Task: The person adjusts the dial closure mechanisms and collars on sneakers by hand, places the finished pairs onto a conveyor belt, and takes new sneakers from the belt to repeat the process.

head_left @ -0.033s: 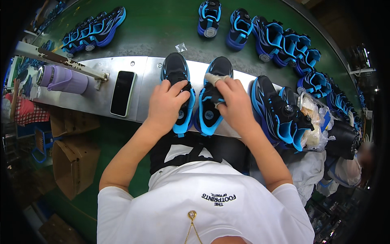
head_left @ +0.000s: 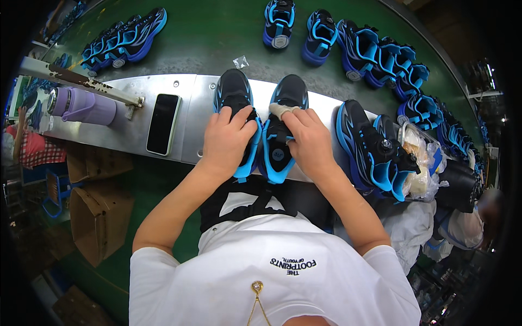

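Two black and blue sneakers lie side by side on the metal ledge, toes pointing away from me. Over the upper of the left sneaker (head_left: 234, 82) my left hand (head_left: 225, 142) is closed, its curled fingers at the tongue and collar. My right hand (head_left: 311, 142) grips the right sneaker (head_left: 290, 89) near its tongue, thumb by the opening. A beige finger cover (head_left: 281, 111) is on my right index finger, which presses on the upper. The insole (head_left: 278, 155) shows inside the right sneaker; my left hand hides most of the left one's opening.
Left on the metal ledge (head_left: 187, 119) lie a phone (head_left: 163, 125) and a purple bottle (head_left: 91, 106) beside a chipped metal bar (head_left: 81, 81). More sneakers (head_left: 356, 136) stand at right, next to a tray of plastic-wrapped items (head_left: 417, 146). Others line the green table (head_left: 212, 32). Cardboard boxes (head_left: 100, 223) stand lower left.
My left hand has shifted slightly right over its sneaker. The right sneaker has moved a little left, and my covered right index finger has come slightly nearer to me along its upper.
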